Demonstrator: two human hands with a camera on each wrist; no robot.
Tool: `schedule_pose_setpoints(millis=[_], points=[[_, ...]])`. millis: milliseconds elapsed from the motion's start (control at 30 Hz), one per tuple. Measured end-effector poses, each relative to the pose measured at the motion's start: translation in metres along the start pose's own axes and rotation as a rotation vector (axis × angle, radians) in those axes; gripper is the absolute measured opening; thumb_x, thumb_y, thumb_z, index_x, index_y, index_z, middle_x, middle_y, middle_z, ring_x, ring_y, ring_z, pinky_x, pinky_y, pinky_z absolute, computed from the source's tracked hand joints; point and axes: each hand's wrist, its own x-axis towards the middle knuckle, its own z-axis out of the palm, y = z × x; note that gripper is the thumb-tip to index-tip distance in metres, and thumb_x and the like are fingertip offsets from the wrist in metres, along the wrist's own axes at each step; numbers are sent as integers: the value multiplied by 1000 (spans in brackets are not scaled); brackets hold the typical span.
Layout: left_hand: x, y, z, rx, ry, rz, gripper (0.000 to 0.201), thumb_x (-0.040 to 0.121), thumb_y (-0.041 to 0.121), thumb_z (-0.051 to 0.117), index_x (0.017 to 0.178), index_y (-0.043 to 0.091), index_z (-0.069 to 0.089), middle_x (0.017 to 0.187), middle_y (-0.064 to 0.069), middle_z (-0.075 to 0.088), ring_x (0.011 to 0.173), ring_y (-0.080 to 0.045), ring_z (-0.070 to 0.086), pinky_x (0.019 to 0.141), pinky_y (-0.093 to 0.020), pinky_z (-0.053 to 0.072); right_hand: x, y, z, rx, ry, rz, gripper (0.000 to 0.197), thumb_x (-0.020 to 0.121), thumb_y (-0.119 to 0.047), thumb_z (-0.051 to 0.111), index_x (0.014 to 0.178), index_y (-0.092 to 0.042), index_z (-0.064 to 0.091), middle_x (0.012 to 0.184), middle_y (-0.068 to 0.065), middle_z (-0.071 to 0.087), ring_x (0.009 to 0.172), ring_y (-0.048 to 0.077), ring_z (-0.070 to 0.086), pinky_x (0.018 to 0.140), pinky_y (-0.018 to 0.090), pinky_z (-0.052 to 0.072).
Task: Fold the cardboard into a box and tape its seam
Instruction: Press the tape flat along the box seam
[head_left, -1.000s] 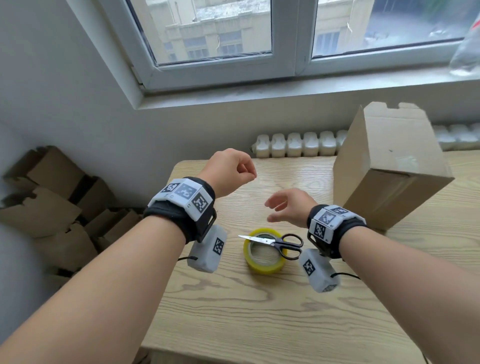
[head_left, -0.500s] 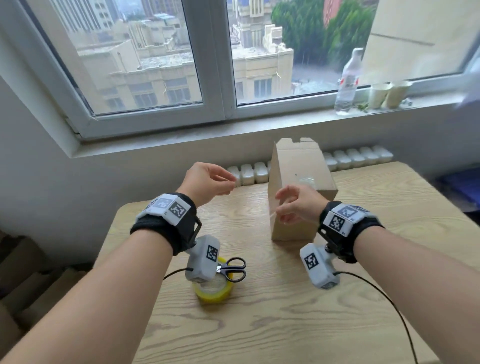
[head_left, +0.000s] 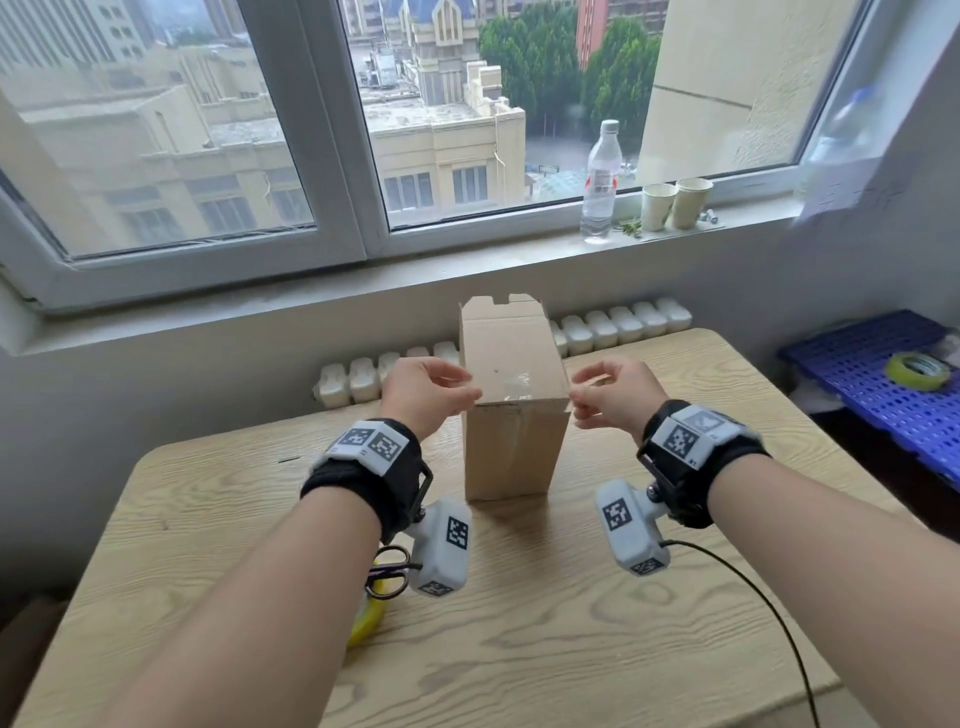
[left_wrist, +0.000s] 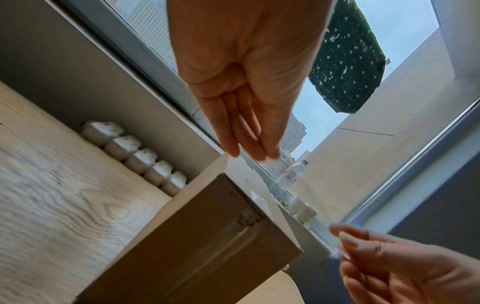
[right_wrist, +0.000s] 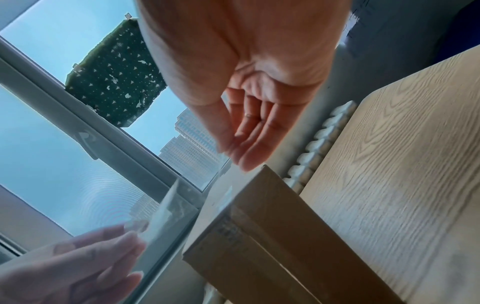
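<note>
A tall brown cardboard box (head_left: 511, 447) stands upright on the wooden table (head_left: 649, 623), its top flaps folded shut. Across the top, just above it, runs a strip of clear tape (head_left: 519, 383). My left hand (head_left: 470, 392) pinches one end of the strip at the box's left top edge. My right hand (head_left: 579, 397) pinches the other end at the right top edge. In the left wrist view, the left fingertips (left_wrist: 259, 153) hold the strip above the box (left_wrist: 202, 236). The right wrist view shows the tape (right_wrist: 166, 207) reaching across to the left hand.
A yellow tape roll (head_left: 366, 618) with black scissors (head_left: 387, 571) on it lies under my left forearm. White moulded pieces (head_left: 613, 327) line the table's far edge. A blue crate (head_left: 872, 384) with another tape roll (head_left: 917, 370) stands to the right. A bottle (head_left: 600, 182) and paper cups (head_left: 670, 205) sit on the sill.
Both hands have moved from above the tape roll to either side of the box top, with the strip stretched between them. The head view has swung up and to the right.
</note>
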Motion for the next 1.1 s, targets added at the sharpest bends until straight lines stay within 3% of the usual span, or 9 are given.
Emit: schedule_pose_setpoints(millis=[67,200,367,600,733,833,967,1100], points=[[4,-4,4,-28,5,-56,39,70,1,82,101,5,58,82,-17,72,70,-22,71,70,-32,60,8,5,-4,-50,36,-10,15,85,0,67,90,-9,56,75,11,62,63,20,63,62,33,59],[11,-16,10,51,53,-84,15,74,10,80,84,6,70,74,-8,74,74,-20,73,75,-34,60,18,8,0,-233,41,-78,16,85,-5,68,95,-8,56,76,8,65,67,20,67,65,33,60],[16,-24,15,-9,85,-189,17,79,17,77,91,7,69,82,-7,75,76,-14,73,66,-29,56,26,10,6,-359,75,-130,16,82,-10,70,84,-15,55,80,4,65,69,24,70,73,42,59],[22,-20,14,19,86,-255,22,79,22,78,93,8,69,89,-3,71,81,-12,68,61,-25,53,29,8,9,-427,71,-194,18,80,-12,68,76,-22,54,82,-2,63,77,23,68,76,42,58],[27,-21,12,140,137,-222,17,75,29,81,78,15,71,81,5,66,79,-11,57,71,-28,50,31,9,8,-429,66,-192,17,80,-12,69,76,-21,54,81,0,64,75,22,68,74,43,58],[28,-21,13,234,173,-172,15,74,30,81,71,20,70,78,8,66,80,-10,59,79,-29,49,32,8,10,-454,60,-193,18,78,-16,69,75,-25,54,79,-3,65,77,19,67,76,42,57],[30,-21,15,297,203,-147,16,73,32,81,67,24,70,76,10,66,81,-10,62,77,-28,48,36,7,12,-554,92,-194,16,79,-21,68,78,-27,54,77,-12,59,81,16,62,75,32,51],[33,-21,18,299,230,-166,16,70,33,83,66,23,71,74,9,68,74,-12,63,80,-32,55,38,8,13,-628,115,-195,12,79,-23,67,79,-28,55,81,-12,61,83,14,59,74,29,47]])
